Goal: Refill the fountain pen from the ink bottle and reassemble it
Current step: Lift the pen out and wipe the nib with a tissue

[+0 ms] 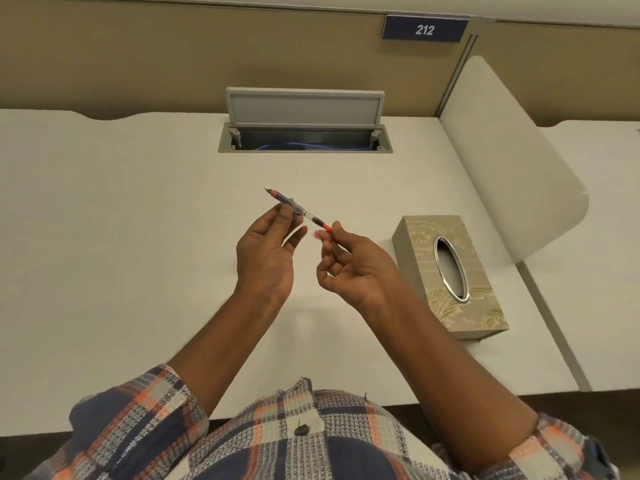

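Above the white desk [138, 237] I hold the pen's inner section [298, 211], a clear tube with a dark nib and pink collar pointing up-left and a red knob at its lower-right end. My left hand [268, 254] pinches the middle of the tube between thumb and fingertips. My right hand [349, 265] pinches the red knob end. A small pink piece [317, 233] shows just below that end, near my right fingertips. No ink bottle is in view.
A patterned tissue box [450, 275] lies on the desk to the right of my hands. An open grey cable hatch [304, 133] with blue cables sits at the back of the desk. A white divider panel [512, 168] stands at the right.
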### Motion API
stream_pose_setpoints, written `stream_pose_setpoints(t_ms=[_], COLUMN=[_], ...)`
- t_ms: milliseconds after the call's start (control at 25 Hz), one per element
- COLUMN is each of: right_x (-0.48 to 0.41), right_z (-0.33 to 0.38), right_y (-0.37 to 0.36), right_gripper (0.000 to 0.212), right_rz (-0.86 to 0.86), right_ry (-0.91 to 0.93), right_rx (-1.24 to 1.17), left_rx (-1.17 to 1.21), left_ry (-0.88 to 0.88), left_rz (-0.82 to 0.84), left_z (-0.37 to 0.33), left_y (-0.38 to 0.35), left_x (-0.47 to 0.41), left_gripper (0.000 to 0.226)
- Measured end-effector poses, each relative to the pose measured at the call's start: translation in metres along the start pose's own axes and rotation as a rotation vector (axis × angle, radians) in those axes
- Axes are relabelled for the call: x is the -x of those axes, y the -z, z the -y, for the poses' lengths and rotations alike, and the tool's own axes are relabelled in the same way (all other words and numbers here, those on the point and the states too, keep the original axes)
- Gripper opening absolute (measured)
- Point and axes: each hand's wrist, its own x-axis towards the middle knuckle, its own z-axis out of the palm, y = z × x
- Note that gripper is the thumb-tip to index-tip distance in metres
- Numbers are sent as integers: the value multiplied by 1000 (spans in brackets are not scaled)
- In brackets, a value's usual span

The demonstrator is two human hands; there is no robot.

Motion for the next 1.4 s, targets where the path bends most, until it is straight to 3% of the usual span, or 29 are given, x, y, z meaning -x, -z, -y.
stream_pose_setpoints(t_ms=[240, 360, 480, 560, 640, 760, 840, 1000, 1160, 1400], right_x=[2, 9, 16, 22, 26, 18, 4, -22, -32, -43], right_z=[8, 11, 51, 96, 133, 145, 137, 130, 132, 128], right_y=[14, 24, 61, 103, 146, 186, 199, 207, 217, 217], right_gripper=[39, 31, 13, 4, 6, 13, 19, 28, 24, 19], right_rz=[-50, -122, -351, -671, -902, -814, -723, -755, -762, -634], right_ry=[69, 191, 719, 1009, 880, 442, 352, 395, 474, 616], right_rx=[14, 251, 609, 958, 1438, 1853, 1933, 2034, 2138, 2172], left_rx=[-63, -59, 28, 82, 132, 161, 182, 242, 272, 288], left_ry=[17, 34, 94, 140, 185, 249, 290, 348, 362, 356], left_rz=[79, 95, 89, 94, 103, 98, 104, 89, 4, -44], left_z=[18, 27, 32, 33, 36, 46, 50, 47, 44, 36], left_y=[-9, -18, -26, -29, -30, -29, -28, -33, -30, -18], left_x=[-2, -3, -7, -12, -13, -6, 0, 5, 11, 7], left_gripper=[16, 16, 15, 14, 14, 14, 14, 15, 37, 26])
